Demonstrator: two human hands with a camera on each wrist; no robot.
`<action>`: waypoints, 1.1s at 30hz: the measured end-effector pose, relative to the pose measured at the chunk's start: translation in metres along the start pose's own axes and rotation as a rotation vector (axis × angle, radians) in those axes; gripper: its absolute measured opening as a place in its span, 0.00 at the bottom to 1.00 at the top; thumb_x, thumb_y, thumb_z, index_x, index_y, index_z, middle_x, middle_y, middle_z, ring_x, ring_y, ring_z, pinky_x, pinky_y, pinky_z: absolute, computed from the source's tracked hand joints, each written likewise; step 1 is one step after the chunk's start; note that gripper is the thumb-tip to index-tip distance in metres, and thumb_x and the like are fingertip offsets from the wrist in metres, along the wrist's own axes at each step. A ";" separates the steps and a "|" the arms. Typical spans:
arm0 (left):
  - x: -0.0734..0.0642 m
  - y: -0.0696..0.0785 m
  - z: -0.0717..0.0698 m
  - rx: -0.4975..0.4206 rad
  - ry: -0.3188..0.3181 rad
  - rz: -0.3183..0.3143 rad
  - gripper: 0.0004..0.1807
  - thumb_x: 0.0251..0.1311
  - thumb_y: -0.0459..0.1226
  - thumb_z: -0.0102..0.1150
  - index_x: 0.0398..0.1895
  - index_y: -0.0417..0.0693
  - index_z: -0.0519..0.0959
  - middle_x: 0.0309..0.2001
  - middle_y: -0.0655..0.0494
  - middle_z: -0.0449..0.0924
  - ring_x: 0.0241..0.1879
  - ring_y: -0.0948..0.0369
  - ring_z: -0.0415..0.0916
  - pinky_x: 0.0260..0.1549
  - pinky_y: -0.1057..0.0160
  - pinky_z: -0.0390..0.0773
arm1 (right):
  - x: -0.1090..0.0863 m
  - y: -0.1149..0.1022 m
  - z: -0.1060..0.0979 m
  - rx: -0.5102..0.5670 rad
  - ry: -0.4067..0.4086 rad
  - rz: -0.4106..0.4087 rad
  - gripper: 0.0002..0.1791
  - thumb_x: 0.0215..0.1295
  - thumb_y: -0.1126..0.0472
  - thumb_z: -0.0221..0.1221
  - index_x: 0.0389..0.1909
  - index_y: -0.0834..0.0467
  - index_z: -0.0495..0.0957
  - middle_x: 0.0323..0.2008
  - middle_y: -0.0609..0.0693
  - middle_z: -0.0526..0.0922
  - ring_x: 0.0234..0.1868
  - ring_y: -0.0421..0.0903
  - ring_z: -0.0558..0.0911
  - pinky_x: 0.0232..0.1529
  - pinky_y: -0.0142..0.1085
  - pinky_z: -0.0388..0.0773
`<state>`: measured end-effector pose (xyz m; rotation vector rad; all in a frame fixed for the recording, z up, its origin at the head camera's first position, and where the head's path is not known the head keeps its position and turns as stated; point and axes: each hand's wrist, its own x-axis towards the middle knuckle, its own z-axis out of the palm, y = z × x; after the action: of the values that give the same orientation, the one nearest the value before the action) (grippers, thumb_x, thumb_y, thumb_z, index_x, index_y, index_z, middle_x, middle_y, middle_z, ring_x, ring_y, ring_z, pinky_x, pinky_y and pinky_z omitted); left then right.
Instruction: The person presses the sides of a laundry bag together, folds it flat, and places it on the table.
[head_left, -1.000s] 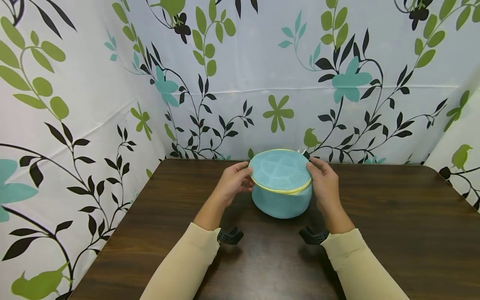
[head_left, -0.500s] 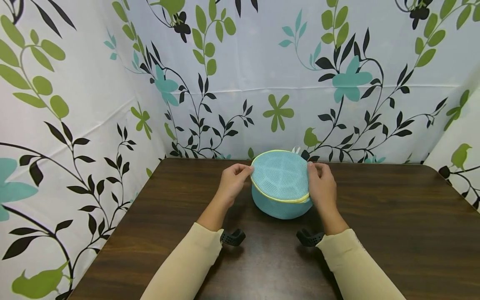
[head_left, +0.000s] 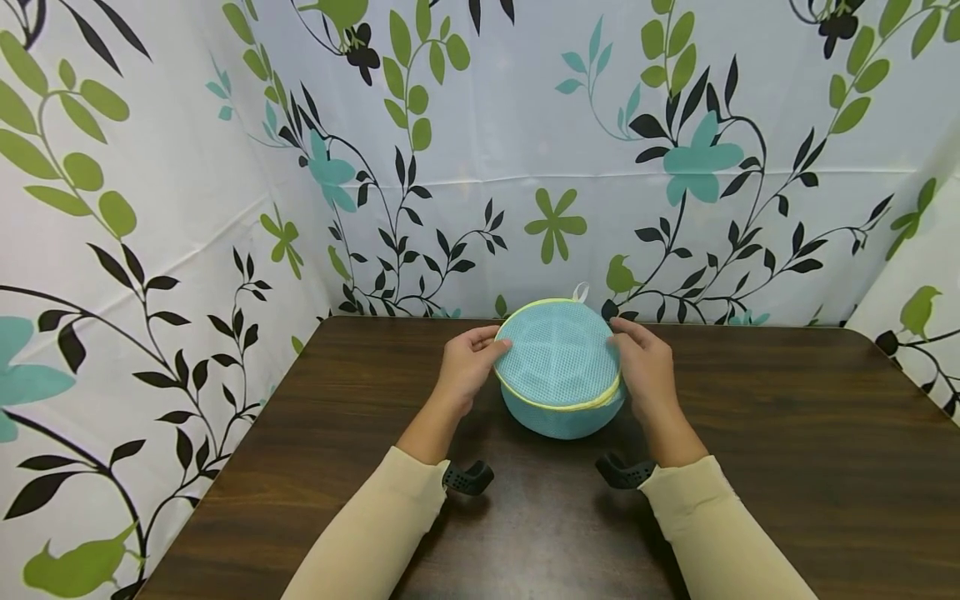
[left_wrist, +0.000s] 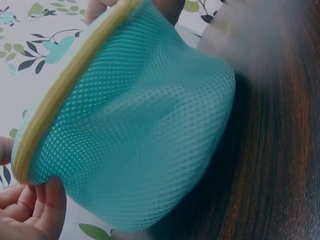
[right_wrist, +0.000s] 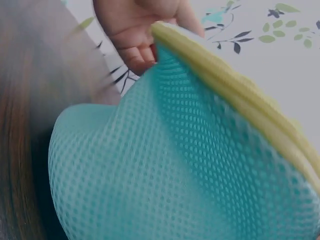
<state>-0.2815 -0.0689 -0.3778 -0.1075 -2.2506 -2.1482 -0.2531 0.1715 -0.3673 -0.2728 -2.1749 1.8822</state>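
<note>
A round light-blue mesh laundry bag (head_left: pixel 558 354) with yellow edging stands upright on the table, its lid panel facing up. At its left edge, my left hand (head_left: pixel 465 369) pinches the rim, thumb on top and fingers beneath. My right hand (head_left: pixel 648 372) grips the opposite edge, its thumb on the rim and other fingers behind. In the left wrist view, the mesh side (left_wrist: pixel 145 120) sags inward below the yellow zipper band (left_wrist: pixel 75 85). The right wrist view shows the yellow band (right_wrist: pixel 235 95) and a fold in the mesh. A white loop (head_left: pixel 581 292) sticks up at the back rim.
The dark wooden table (head_left: pixel 772 450) extends to both sides of the bag. Close behind the bag hangs a white curtain (head_left: pixel 480 200) with printed leaves and birds. A black band device (head_left: pixel 468 478) sits at the left wrist, another (head_left: pixel 624 472) at the right.
The bag's lid has tilted toward me and the bag has turned slightly, its white loop shifting left along the back rim. The right hand briefly bunched at the rim, then spread again.
</note>
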 end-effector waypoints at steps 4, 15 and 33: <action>0.000 -0.001 0.000 -0.065 0.021 -0.043 0.17 0.64 0.37 0.63 0.54 0.39 0.81 0.44 0.48 0.83 0.39 0.64 0.81 0.39 0.67 0.81 | 0.001 0.000 0.000 0.017 -0.062 0.020 0.27 0.69 0.63 0.48 0.69 0.58 0.69 0.66 0.57 0.73 0.68 0.49 0.70 0.68 0.43 0.65; 0.001 -0.002 0.000 -0.265 0.113 -0.088 0.17 0.66 0.34 0.59 0.56 0.39 0.77 0.44 0.48 0.81 0.36 0.63 0.82 0.29 0.67 0.83 | 0.000 0.010 -0.001 -0.266 -0.106 0.010 0.32 0.70 0.38 0.51 0.61 0.59 0.76 0.57 0.59 0.79 0.50 0.52 0.79 0.49 0.45 0.78; 0.000 -0.005 0.003 -0.050 -0.043 -0.168 0.25 0.66 0.43 0.62 0.63 0.45 0.73 0.45 0.49 0.83 0.34 0.62 0.82 0.32 0.63 0.83 | 0.006 0.019 0.002 -0.112 -0.131 0.125 0.27 0.73 0.51 0.54 0.65 0.62 0.73 0.55 0.57 0.77 0.36 0.39 0.74 0.34 0.29 0.75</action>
<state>-0.2819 -0.0662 -0.3829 0.0358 -2.3067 -2.3059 -0.2594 0.1742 -0.3859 -0.3214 -2.4072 1.8944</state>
